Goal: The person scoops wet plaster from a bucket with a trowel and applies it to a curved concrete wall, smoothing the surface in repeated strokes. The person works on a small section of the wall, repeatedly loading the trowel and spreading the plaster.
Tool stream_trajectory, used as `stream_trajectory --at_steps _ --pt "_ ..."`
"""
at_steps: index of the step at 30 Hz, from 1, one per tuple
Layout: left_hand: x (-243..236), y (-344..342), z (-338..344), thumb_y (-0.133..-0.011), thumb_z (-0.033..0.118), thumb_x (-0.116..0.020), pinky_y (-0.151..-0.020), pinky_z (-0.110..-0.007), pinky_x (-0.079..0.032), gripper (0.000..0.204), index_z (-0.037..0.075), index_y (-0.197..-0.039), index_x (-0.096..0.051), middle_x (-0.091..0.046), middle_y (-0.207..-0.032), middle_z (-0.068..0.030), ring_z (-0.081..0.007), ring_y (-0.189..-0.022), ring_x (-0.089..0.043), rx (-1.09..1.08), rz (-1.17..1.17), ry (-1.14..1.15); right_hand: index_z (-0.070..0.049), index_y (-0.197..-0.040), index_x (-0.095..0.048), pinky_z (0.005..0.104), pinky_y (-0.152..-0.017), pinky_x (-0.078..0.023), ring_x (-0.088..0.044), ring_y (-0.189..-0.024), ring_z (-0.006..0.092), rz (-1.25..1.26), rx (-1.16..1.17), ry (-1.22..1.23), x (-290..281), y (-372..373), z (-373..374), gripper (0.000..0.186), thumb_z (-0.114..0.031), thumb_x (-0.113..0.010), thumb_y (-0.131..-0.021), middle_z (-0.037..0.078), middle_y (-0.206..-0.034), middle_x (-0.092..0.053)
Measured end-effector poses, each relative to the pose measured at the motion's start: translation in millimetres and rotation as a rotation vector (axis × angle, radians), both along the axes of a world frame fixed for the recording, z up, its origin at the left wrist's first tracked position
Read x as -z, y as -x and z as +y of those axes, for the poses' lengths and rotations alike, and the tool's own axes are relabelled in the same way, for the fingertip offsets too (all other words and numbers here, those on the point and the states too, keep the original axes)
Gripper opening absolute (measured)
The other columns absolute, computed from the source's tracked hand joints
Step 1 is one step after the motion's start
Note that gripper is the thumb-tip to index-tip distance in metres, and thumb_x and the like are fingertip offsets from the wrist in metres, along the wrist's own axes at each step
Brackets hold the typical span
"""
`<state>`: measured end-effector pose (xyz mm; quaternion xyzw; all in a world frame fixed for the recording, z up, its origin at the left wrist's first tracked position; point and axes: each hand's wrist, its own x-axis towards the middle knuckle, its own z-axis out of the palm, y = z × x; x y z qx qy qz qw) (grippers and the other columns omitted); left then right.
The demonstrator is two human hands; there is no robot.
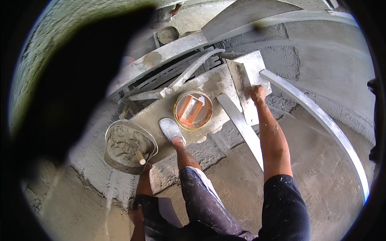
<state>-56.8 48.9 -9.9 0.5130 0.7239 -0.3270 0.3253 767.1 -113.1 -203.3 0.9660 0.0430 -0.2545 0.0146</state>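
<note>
My right arm reaches forward, its hand (pixel 257 93) closed on the edge of a long grey mortar-stained board (pixel 240 80). That board lies tilted over a pale flat panel (pixel 254 66) at the far end of the plank platform. My left hand (pixel 136 215) hangs low beside my left thigh; its fingers are too dim to read. Left of my forward foot stands a bucket of wet grey mortar (pixel 126 142), a wooden handle (pixel 140 156) sticking out of it. Beyond the foot, a round bucket (pixel 175 110) holds an orange rectangular plastic tool (pixel 190 110).
My shoe (pixel 170 129) rests on the mortar-stained platform (pixel 155 114). One pale straightedge (pixel 241 126) leans near my right arm; a longer metal bar (pixel 321 108) extends farther right. A dark blurred shape (pixel 88 72) blocks the upper left. At the top, part of another person's hand (pixel 176 9) shows.
</note>
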Motion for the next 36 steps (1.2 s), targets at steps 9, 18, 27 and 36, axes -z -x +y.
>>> stream_trajectory --at_steps 9,18,27,36 --pt "-10.6 -9.7 10.5 -0.085 0.014 -0.072 -0.118 -0.043 -0.039 0.072 0.006 -0.152 -0.048 -0.056 -0.147 -0.0222 -0.0375 -0.138 -0.051 0.012 -0.021 0.026 0.006 -0.123 -0.06 0.0446 -0.099 -0.052 -0.065 -0.119 0.04 -0.325 -0.087 0.035 56.5 -10.5 -54.7 0.061 -0.036 -0.08 -0.083 0.029 -0.123 -0.067" --pt "-8.2 -16.9 3.1 -0.087 0.018 -0.071 -0.118 -0.044 -0.038 0.069 0.006 -0.152 -0.048 -0.055 -0.148 -0.0216 -0.0371 -0.139 -0.051 -0.025 -0.082 0.017 -0.002 -0.132 -0.056 0.0394 -0.101 -0.052 -0.067 -0.12 0.0332 0.014 -0.152 -0.077 -23.8 94.3 4.6 0.05 -0.015 -0.077 -0.089 0.015 -0.13 -0.07" --pt "-17.1 -17.3 -9.5 -0.092 0.029 -0.068 -0.117 -0.045 -0.039 0.065 0.011 -0.151 -0.049 -0.056 -0.148 -0.018 -0.0368 -0.137 -0.051 -0.044 -0.004 0.038 -0.002 -0.113 -0.068 0.0494 -0.08 -0.056 -0.071 -0.093 0.0422 0.584 -0.941 -0.484 -87.7 403.6 190.8 0.039 -0.039 -0.054 -0.105 0.026 -0.1 -0.071" --pt "-23.5 -1.7 -22.4 -0.089 0.037 -0.062 -0.104 -0.051 -0.05 0.063 0.014 -0.147 -0.054 -0.066 -0.125 -0.0243 -0.0429 -0.116 -0.064 -0.069 -0.006 -0.02 -0.006 -0.095 -0.076 0.0491 -0.083 -0.056 -0.072 -0.094 0.0351 0.882 -1.786 0.095 131.0 598.7 207.7 0.049 -0.053 -0.066 -0.091 0.016 -0.097 -0.076"
